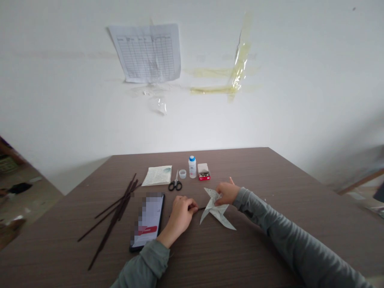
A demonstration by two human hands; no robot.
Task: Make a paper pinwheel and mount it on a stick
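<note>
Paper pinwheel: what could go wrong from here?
The folded paper pinwheel is held only by the right hand, so its thin blades could crease or tear. The dark stick in the left hand points at the paper and might snag it. The phone lies just beside the left hand and could get knocked.
</note>
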